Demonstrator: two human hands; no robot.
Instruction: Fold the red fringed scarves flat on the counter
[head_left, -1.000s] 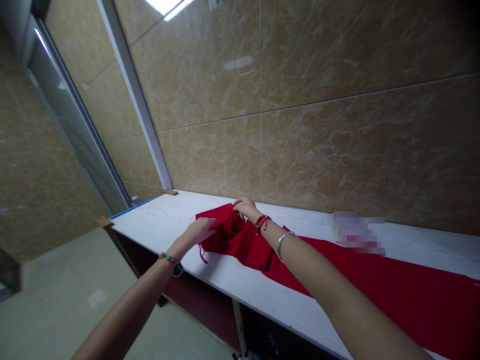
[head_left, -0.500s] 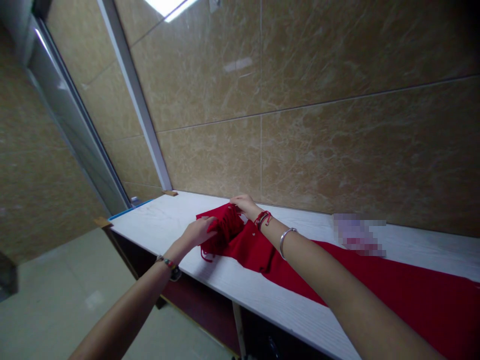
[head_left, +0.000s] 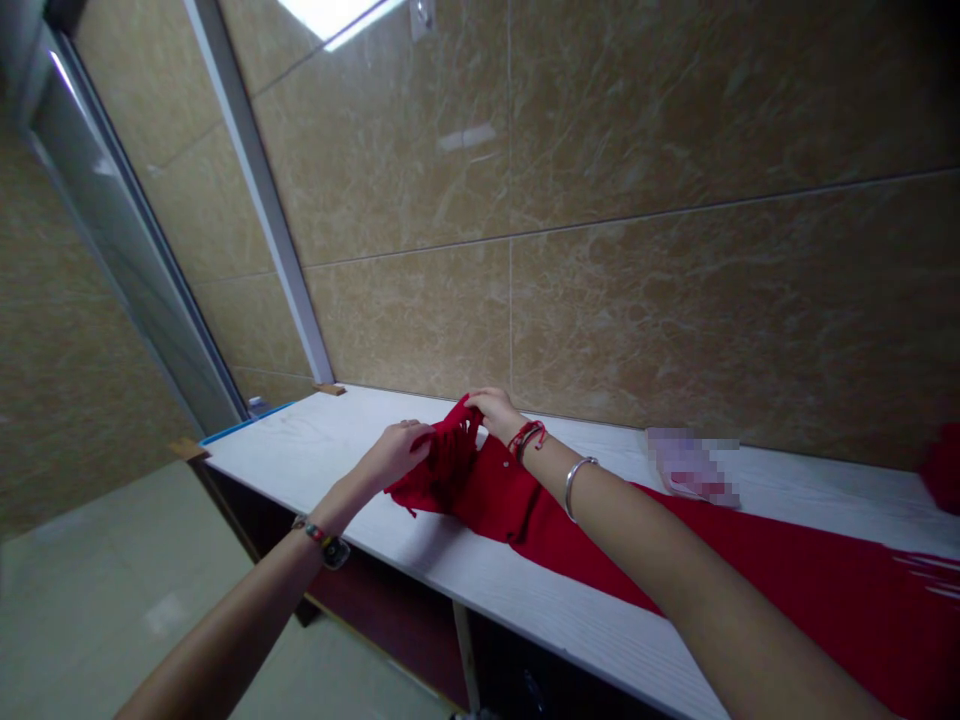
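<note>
A long red scarf (head_left: 795,565) with fringed ends stretches along the white tabletop. Its left end is folded back and bunched, with the fringe strands gathered near my hands. My left hand (head_left: 395,455) has its fingers closed around the left side of this bunched end. At the far side of the same end, my right hand (head_left: 493,410) pinches the raised edge of the scarf, with the fingertips partly hidden. My right forearm passes over the middle of the scarf.
The white table (head_left: 637,640) stands against a tan marbled tile wall (head_left: 660,300). A blurred-out pale packet (head_left: 686,465) lies behind the scarf. Something red (head_left: 941,470) sits at the far right edge. Open dark shelving is below the tabletop.
Both hands have lifted and folded the fringed end of the scarf, bunching it up more. The view has shifted slightly right, and a red thing now shows at the right edge.
</note>
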